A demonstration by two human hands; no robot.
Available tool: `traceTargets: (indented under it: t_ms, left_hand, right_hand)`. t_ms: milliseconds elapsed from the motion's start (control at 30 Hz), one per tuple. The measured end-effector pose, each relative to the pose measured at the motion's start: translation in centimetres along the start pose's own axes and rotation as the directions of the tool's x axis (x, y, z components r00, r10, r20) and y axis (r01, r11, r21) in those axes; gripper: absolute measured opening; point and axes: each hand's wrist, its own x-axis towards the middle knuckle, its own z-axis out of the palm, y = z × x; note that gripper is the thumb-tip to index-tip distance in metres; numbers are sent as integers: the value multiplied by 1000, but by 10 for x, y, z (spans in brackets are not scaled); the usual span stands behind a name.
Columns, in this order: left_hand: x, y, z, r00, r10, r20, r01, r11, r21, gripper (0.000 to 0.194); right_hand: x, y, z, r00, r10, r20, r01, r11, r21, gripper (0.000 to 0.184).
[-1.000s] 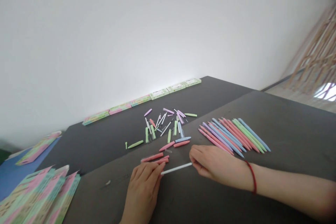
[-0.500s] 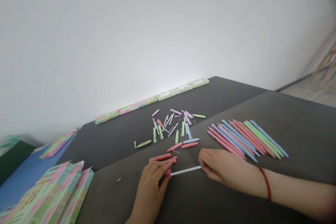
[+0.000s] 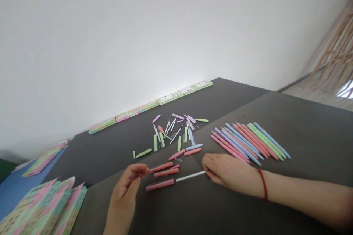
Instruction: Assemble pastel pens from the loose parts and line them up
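Observation:
My right hand (image 3: 231, 176), a red cord round its wrist, pinches the far right end of a thin white pen refill (image 3: 191, 176). The refill's left tip is at the mouth of a red pen barrel (image 3: 160, 185) lying on the dark table; I cannot tell whether it is inside. My left hand (image 3: 124, 194) is off to the left, thumb and fingers apart, its fingertips close to the ends of two more red barrels, an upper one (image 3: 162, 167) and a lower one (image 3: 167, 172). A pink pen part (image 3: 177, 154) and a red one (image 3: 192, 152) lie just beyond.
A scatter of white refills and coloured pen parts (image 3: 161, 138) lies farther back. Assembled-looking pens (image 3: 249, 141) form a row at right. Flat boxes (image 3: 149, 106) line the wall edge. Printed packages (image 3: 41, 207) lie at left front. A wooden rack (image 3: 332, 55) stands beyond the table.
My left hand has let go of the red barrel and drawn back to the left, leaving it on the table. The right hand keeps its pinch on the refill. The view has swung slightly.

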Motion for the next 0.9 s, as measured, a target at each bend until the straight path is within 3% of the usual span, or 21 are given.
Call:
traceTargets:
  t_ms: [67, 167, 333, 567, 767, 900]
  left_hand:
    - [0, -2, 0, 1000, 24, 15, -25, 996, 88, 18]
    - [-3, -2, 6, 982, 155, 109, -178, 951, 253, 19]
    - [-9, -1, 16, 897, 377, 232, -440, 811, 385, 28]
    - [-13, 3, 28, 798, 413, 440, -600, 622, 504, 9]
    - [-28, 10, 46, 764, 508, 397, -644, 625, 440, 13]
    - [-31, 8, 48, 774, 529, 347, -633, 664, 398, 11]
  right_hand:
    - [2, 0, 2, 1000, 4, 15, -5, 1000, 10, 10]
    - [4, 0, 6, 1000, 1, 9, -1, 1000, 22, 11]
    - [6, 1, 10, 1000, -17, -5, 17, 1000, 12, 11]
    - [12, -3, 14, 999, -42, -33, 44, 996, 79, 9]
    - [11, -12, 18, 989, -92, -119, 124, 947, 296, 5]
    - [10, -15, 16, 983, -59, -172, 129, 893, 430, 5]
